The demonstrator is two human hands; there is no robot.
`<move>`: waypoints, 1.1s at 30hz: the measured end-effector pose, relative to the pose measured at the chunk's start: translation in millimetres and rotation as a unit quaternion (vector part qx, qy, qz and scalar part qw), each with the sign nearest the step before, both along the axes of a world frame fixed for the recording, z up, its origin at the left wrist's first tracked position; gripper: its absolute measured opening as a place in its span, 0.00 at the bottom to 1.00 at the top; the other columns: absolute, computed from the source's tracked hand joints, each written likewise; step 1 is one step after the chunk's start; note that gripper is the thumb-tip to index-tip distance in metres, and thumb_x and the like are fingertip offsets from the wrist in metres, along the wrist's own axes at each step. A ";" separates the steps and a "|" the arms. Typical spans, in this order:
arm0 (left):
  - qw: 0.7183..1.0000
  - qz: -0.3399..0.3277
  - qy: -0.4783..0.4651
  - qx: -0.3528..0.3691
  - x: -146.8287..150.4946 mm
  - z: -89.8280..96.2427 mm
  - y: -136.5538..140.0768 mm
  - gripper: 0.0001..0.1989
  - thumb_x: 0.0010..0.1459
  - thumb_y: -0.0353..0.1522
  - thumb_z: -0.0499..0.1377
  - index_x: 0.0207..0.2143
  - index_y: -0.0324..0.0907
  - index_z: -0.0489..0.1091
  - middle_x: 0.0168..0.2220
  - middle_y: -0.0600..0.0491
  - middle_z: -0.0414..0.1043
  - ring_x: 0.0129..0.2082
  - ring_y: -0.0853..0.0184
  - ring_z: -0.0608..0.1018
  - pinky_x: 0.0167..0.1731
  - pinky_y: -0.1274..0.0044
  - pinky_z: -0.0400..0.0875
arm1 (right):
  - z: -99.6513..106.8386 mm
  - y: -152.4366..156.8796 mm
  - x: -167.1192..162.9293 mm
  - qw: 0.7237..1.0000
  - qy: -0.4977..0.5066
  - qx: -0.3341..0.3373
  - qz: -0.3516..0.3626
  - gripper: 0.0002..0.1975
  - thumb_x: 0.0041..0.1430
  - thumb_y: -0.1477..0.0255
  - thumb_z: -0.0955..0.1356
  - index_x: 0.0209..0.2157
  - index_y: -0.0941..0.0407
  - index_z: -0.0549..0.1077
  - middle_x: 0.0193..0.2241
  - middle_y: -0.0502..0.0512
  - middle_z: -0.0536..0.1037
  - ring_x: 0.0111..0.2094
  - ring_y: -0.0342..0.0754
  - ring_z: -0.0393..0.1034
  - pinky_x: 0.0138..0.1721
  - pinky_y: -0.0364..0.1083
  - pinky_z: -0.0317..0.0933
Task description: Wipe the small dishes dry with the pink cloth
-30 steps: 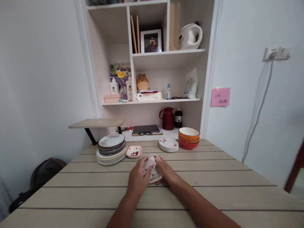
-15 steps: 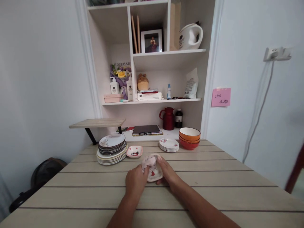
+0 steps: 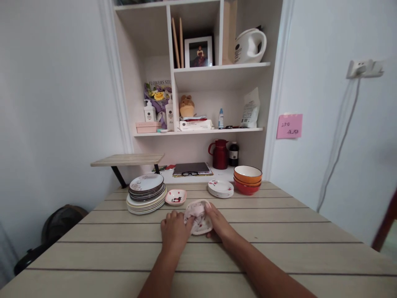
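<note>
Hands, two in number, are at work above the near middle of the tabletop (image 3: 279,231), which is pale, wood-grained and crossed by dark, straight seams. Right hand (image 3: 221,223) grips one dish (image 3: 203,227) by its right edge, thumb over the rim and fingers beneath. Dish is shallow, rounded-square and glossy, with red marks on a whitish interior; it is tilted. Left hand (image 3: 174,228) is at the opposite edge, thumb against one cloth (image 3: 194,210), its other fingers loosely bent to the left; whether it pinches the cloth cannot be told. Cloth is soft, pale pink, crumpled, and lies inside the dish.

Beyond the hands stand four items or groups. One square dish (image 3: 176,197), pink-rimmed with a red and black motif, sits just beside one tall plate stack (image 3: 146,194): round glazed plates, dark-edged above, pale-edged and wider below, exact count not readable. One low stack of small white plates (image 3: 221,189), at least four, shows red floral decoration on top. Three nested bowls (image 3: 247,180) are visible near it, round and glossy: two orange above one red, the uppermost white inside with a dark rim.
</note>
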State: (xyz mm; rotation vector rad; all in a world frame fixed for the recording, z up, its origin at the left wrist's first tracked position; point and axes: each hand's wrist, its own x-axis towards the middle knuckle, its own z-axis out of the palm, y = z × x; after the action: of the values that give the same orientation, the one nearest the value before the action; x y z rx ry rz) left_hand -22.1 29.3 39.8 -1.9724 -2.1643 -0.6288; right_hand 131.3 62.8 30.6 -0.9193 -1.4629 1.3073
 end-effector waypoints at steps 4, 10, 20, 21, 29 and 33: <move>0.998 -0.049 0.019 -0.021 1.6 2.2 -0.7 0.19 0.65 0.40 0.49 0.39 0.38 0.75 0.39 0.43 0.76 0.43 0.57 0.75 0.42 0.70 0.62 | -3.3 4.5 -0.2 1.000 0.013 -0.012 -0.018 0.27 0.59 0.46 0.59 0.44 0.54 0.69 0.31 0.55 0.77 0.24 0.46 0.72 0.13 0.39 0.60; 0.996 -0.088 0.012 -0.025 2.1 1.6 -4.2 0.19 0.65 0.41 0.48 0.37 0.39 0.74 0.35 0.46 0.76 0.37 0.61 0.77 0.37 0.73 0.64 | -0.6 4.7 4.1 0.999 0.043 -0.022 -0.014 0.26 0.59 0.47 0.60 0.42 0.55 0.69 0.29 0.56 0.78 0.22 0.46 0.72 0.14 0.41 0.63; 0.975 -0.175 -0.029 0.130 8.0 -7.0 -1.6 0.23 0.60 0.33 0.57 0.57 0.45 0.58 0.53 0.47 0.64 0.50 0.62 0.72 0.46 0.72 0.69 | 6.5 -2.4 4.7 0.999 0.028 -0.016 0.010 0.26 0.59 0.47 0.60 0.45 0.54 0.68 0.33 0.56 0.78 0.24 0.46 0.73 0.14 0.39 0.62; 0.975 -0.190 0.003 0.114 10.8 -6.4 -3.2 0.22 0.60 0.31 0.57 0.56 0.47 0.60 0.51 0.49 0.65 0.48 0.62 0.73 0.45 0.72 0.69 | 4.6 -1.5 4.4 1.000 0.021 -0.006 0.015 0.27 0.59 0.46 0.60 0.44 0.54 0.69 0.32 0.55 0.78 0.24 0.46 0.72 0.14 0.39 0.62; 0.991 -0.117 0.050 0.030 25.4 2.3 -9.3 0.16 0.61 0.32 0.58 0.51 0.45 0.65 0.46 0.50 0.67 0.42 0.62 0.76 0.34 0.75 0.70 | -3.6 4.5 4.1 1.000 0.011 -0.001 0.023 0.28 0.58 0.44 0.59 0.45 0.53 0.68 0.29 0.53 0.75 0.23 0.46 0.70 0.14 0.40 0.61; 0.997 -0.069 0.018 0.008 24.6 5.1 -8.0 0.17 0.58 0.34 0.61 0.50 0.45 0.66 0.48 0.47 0.65 0.45 0.59 0.75 0.35 0.74 0.70 | 1.6 1.2 3.7 1.000 0.008 0.009 0.029 0.27 0.59 0.46 0.59 0.46 0.53 0.67 0.31 0.53 0.76 0.23 0.46 0.71 0.14 0.40 0.60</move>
State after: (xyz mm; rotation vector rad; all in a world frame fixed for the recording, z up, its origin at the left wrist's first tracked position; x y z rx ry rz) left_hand 2.4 21.3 44.9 -2.1218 -2.0095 -0.6232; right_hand 135.0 64.0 32.2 -0.8582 -1.4958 1.3375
